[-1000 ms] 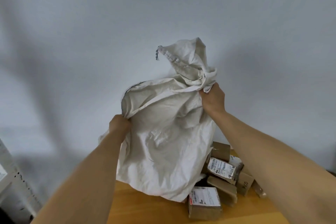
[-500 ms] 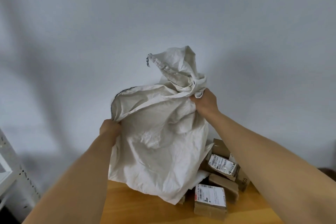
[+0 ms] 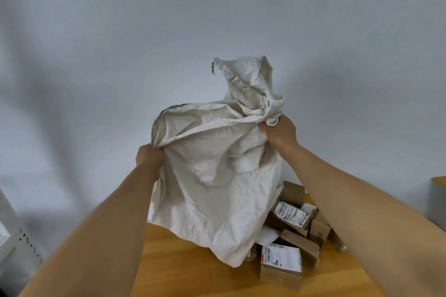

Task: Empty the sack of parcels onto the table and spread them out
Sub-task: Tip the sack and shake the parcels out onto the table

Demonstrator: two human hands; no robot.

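A crumpled white sack (image 3: 217, 188) hangs upside down over the wooden table (image 3: 193, 272), its lower edge draping onto the tabletop. My left hand (image 3: 148, 155) grips the sack's left top corner. My right hand (image 3: 280, 129) grips a bunched fold at its right top, a loose flap sticking up above. Several brown cardboard parcels (image 3: 293, 217) with white labels lie piled on the table at the sack's right. The nearest labelled box (image 3: 281, 265) sits at the front of the pile. The sack hides part of the pile.
A plain white wall fills the background. A white metal rack post (image 3: 14, 231) stands at the far left beside the table. Another wooden surface's corner (image 3: 438, 181) shows at the right edge.
Both hands have dropped lower with the sack, and its hem now lies further down over the table and pile. The grips are unchanged.
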